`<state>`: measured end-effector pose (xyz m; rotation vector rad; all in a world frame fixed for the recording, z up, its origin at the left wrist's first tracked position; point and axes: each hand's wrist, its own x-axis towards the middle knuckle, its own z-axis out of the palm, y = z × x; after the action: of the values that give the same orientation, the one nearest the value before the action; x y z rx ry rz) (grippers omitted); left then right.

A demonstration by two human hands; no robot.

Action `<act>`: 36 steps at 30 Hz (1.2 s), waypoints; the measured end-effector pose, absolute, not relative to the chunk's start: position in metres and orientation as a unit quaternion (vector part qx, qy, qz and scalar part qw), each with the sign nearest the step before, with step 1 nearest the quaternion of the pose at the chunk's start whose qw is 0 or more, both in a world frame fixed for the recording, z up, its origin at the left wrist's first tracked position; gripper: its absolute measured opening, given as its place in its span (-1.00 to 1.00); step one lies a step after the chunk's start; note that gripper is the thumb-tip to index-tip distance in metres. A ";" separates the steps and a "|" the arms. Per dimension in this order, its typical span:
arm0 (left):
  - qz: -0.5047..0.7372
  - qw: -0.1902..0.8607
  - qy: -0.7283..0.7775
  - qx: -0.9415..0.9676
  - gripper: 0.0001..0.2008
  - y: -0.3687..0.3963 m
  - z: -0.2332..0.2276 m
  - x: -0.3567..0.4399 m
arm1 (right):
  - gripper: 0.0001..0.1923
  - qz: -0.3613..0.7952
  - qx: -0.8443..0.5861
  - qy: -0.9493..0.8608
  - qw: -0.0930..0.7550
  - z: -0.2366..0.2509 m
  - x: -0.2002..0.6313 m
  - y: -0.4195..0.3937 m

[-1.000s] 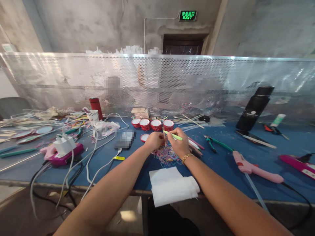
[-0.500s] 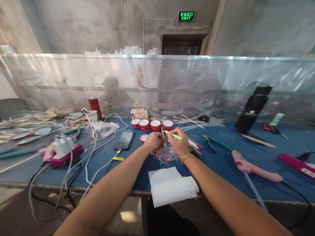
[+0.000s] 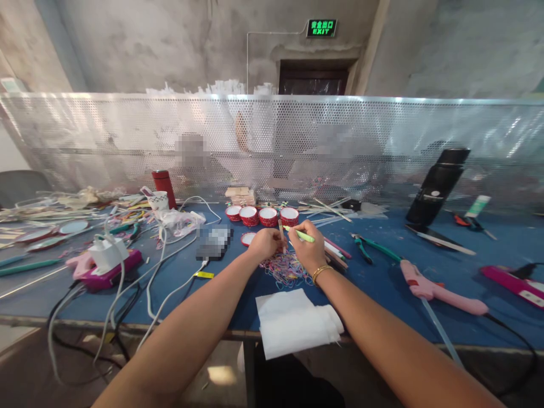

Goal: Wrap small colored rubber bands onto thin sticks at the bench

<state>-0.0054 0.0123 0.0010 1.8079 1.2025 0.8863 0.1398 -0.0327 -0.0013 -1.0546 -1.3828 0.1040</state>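
Note:
My left hand [image 3: 264, 242] pinches a thin wooden stick [image 3: 281, 232] and holds it upright over a heap of coloured rubber bands [image 3: 285, 270] on the blue table [image 3: 382, 294]. My right hand [image 3: 309, 247], with a gold bracelet on the wrist, grips a light green pen [image 3: 301, 234] whose tip points left toward the stick. Both hands are close together, just in front of a row of red-rimmed tape rolls [image 3: 263, 216].
A white folded cloth [image 3: 295, 322] hangs over the near edge. A pink glue gun [image 3: 437, 289] and green pliers [image 3: 369, 245] lie to the right, a black bottle [image 3: 437, 184] behind them. White cables [image 3: 165, 283], a charger [image 3: 108, 255] and a red flask [image 3: 165, 187] sit left. A perforated screen [image 3: 272, 141] backs the table.
Both hands stay in place with the stick and pen. The view has shifted very slightly.

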 end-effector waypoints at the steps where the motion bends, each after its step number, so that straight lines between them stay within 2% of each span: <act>1: 0.351 0.385 0.474 0.710 -0.94 0.012 0.001 -0.005 | -0.85 0.050 -0.457 -0.612 0.643 -0.001 0.139 -0.033; 6: 0.352 0.370 0.470 0.720 -0.88 0.011 0.001 -0.006 | -0.84 0.056 -0.448 -0.627 0.635 0.001 0.135 -0.037; 15: 0.358 0.411 0.470 0.695 -0.96 0.009 0.003 -0.004 | -0.84 0.047 -0.466 -0.602 0.646 0.000 0.140 -0.033; 28: 0.356 0.358 0.468 0.726 -0.87 0.018 -0.005 -0.006 | -0.84 0.047 -0.444 -0.630 0.635 0.002 0.136 -0.036; 36: 0.361 0.415 0.472 0.689 -0.90 0.011 0.003 -0.003 | -0.84 0.049 -0.451 -0.615 0.645 0.000 0.140 -0.033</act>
<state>-0.0030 0.0114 0.0025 1.7320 1.1858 0.9059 0.1398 -0.0330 0.0000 -1.0264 -1.4007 0.1116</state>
